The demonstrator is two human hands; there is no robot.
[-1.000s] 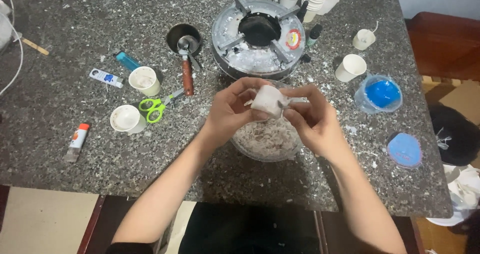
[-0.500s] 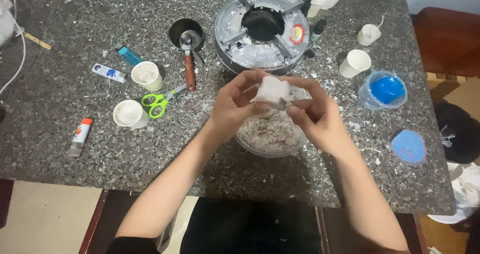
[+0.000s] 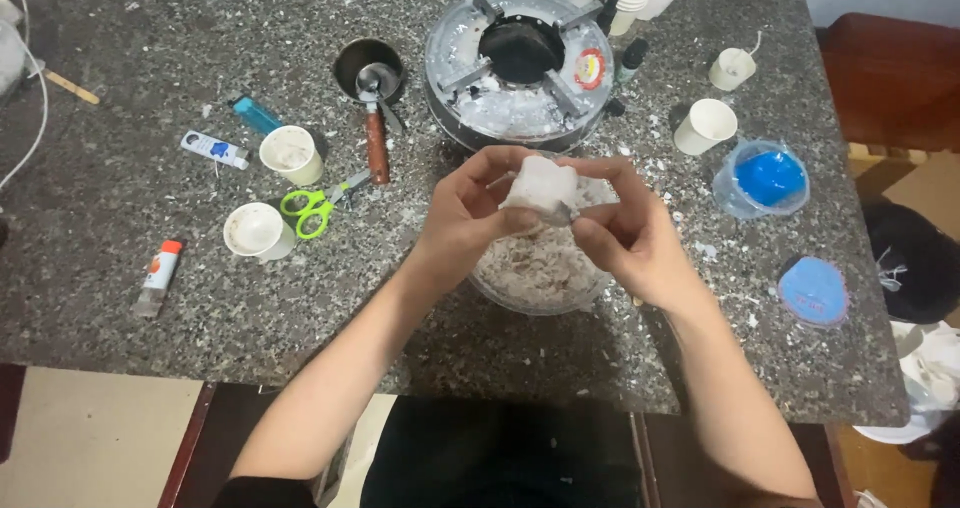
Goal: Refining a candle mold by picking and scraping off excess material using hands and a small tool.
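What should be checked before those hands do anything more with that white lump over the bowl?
1. White lump gripped by both the left hand and right hand: ok.
2. Lump above the clear bowl of flakes: ok.
3. Bowl fully on the stone table: ok.
4. Green scissors away from the hands: ok.
5. Burner off: cannot tell.

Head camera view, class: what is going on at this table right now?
A person holds a white waxy lump in both hands, left hand and right hand, above a clear bowl of pale crumbled flakes on a speckled stone table. Behind the bowl sits a round metal burner. To the left lie green scissors, small white cups and a blue lighter. A blue-filled tub stands to the right.
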